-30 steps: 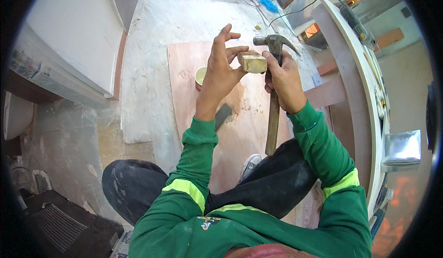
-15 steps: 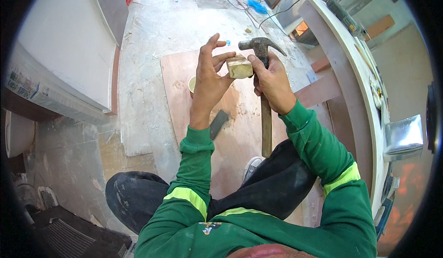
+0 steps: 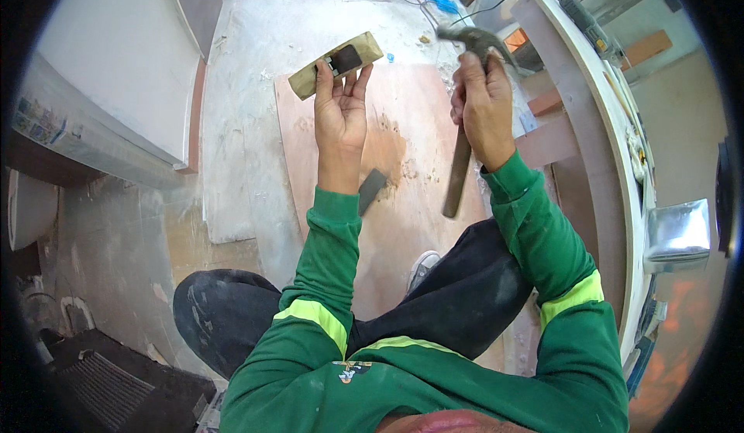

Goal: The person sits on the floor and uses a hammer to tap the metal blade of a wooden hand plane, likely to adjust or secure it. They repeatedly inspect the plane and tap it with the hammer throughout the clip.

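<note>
My left hand (image 3: 341, 119) grips a small wooden hand plane (image 3: 298, 82), a pale block with a dark metal piece set in its middle. The block is held up and tilted, its right end higher. In my right hand (image 3: 487, 100) is a claw hammer (image 3: 457, 181), gripped high on its wooden handle just under the head, which is slightly blurred. Hammer and plane are apart. Below the hands a pinkish plywood board (image 3: 418, 224) lies on the floor, with a wet brown patch. On it rests a dark grey rectangular block (image 3: 373, 189), like a sharpening stone.
A long pale bench (image 3: 573, 100) runs along my right, bearing a corded power tool (image 3: 587, 24) and a shiny metal box (image 3: 676, 235). At left stands a white panel (image 3: 108, 61). A blue plastic bag (image 3: 441, 0) and cables lie on the dusty floor ahead.
My hands have moved apart. The plane has gone up and left and turned to show its dark metal piece; the hammer has risen to the right. The cup beside my left hand no longer shows.
</note>
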A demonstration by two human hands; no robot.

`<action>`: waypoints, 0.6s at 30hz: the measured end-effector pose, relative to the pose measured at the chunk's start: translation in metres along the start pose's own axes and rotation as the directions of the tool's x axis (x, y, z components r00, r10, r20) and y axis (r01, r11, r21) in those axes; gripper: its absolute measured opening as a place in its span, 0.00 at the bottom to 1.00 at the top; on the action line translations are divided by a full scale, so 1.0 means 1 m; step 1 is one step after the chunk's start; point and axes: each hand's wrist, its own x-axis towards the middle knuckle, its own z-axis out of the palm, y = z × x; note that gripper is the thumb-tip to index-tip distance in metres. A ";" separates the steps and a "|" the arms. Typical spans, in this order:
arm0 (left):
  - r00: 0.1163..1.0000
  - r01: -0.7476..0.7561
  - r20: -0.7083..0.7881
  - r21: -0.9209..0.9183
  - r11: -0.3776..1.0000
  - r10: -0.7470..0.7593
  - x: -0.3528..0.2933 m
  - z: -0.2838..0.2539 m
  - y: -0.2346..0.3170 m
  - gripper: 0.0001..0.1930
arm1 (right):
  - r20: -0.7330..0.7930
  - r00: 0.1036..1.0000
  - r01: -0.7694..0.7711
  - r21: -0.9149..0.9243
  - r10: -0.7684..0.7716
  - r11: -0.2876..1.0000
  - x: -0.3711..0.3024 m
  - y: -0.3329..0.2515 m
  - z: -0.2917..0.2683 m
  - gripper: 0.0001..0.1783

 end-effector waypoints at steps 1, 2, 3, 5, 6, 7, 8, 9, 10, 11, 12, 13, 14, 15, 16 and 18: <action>1.000 0.004 -0.012 -0.027 1.000 -0.004 0.000 0.000 0.001 0.22 | -0.061 0.996 0.070 0.014 -0.069 0.997 0.003 -0.002 0.003 0.15; 1.000 0.007 -0.008 -0.025 1.000 -0.007 0.000 0.000 0.002 0.22 | -0.075 0.987 0.146 0.040 -0.143 0.988 0.003 -0.008 0.004 0.16; 1.000 0.011 -0.004 -0.026 1.000 -0.011 0.000 0.001 0.002 0.21 | -0.092 0.972 0.223 0.062 -0.217 0.973 0.003 -0.018 0.002 0.17; 1.000 0.026 0.008 -0.020 0.999 -0.026 -0.003 0.003 0.001 0.21 | -0.071 0.969 0.235 -0.034 -0.237 0.971 0.005 -0.019 0.002 0.18; 0.999 0.045 0.014 -0.007 0.999 -0.045 -0.008 0.007 -0.001 0.21 | -0.047 0.983 0.166 -0.154 -0.175 0.974 0.006 -0.005 0.002 0.19; 0.997 0.076 0.017 -0.005 0.997 -0.076 -0.014 0.009 -0.007 0.21 | 0.027 0.970 0.238 -0.329 -0.243 0.914 0.005 0.009 0.003 0.20; 0.996 0.085 0.016 0.015 0.996 -0.085 -0.018 0.011 -0.009 0.21 | 0.107 0.945 0.320 -0.486 -0.309 0.813 0.005 0.024 0.006 0.22; 0.997 0.072 0.024 0.033 0.997 -0.073 -0.017 0.012 -0.004 0.21 | 0.193 0.905 0.414 -0.599 -0.379 0.685 0.008 0.028 0.017 0.24; 0.998 0.060 0.031 0.050 0.997 -0.061 -0.017 0.013 0.000 0.21 | 0.173 0.982 0.167 -0.583 -0.080 0.795 0.005 0.020 0.018 0.24; 0.996 0.067 0.048 0.042 0.997 -0.069 -0.012 0.008 0.000 0.22 | 0.122 0.986 0.160 -0.545 -0.111 0.823 0.005 0.023 0.016 0.24; 0.997 0.052 0.048 0.070 0.996 -0.055 -0.012 0.012 0.001 0.22 | 0.082 0.987 0.163 -0.500 -0.141 0.851 0.006 0.024 0.014 0.23; 0.998 0.038 0.048 0.098 0.994 -0.043 -0.012 0.015 -0.001 0.22 | 0.040 0.990 0.139 -0.411 -0.135 0.901 0.007 0.022 0.007 0.21; 0.998 0.025 0.048 0.126 0.992 -0.031 -0.012 0.019 -0.002 0.22 | 0.004 0.992 0.123 -0.317 -0.128 0.941 0.009 0.018 0.001 0.18; 0.999 -0.002 0.047 0.099 0.995 -0.003 -0.015 0.023 -0.003 0.23 | -0.038 0.992 0.108 -0.218 -0.119 0.970 0.009 0.012 -0.004 0.16; 0.999 -0.016 0.046 0.101 0.995 0.012 -0.014 0.022 0.000 0.23 | -0.087 0.994 0.058 -0.077 -0.064 0.995 0.005 -0.002 -0.003 0.15; 0.999 -0.027 0.048 0.102 0.994 0.023 -0.014 0.023 0.003 0.23 | -0.087 0.979 0.177 -0.072 -0.183 0.982 -0.001 -0.010 0.003 0.15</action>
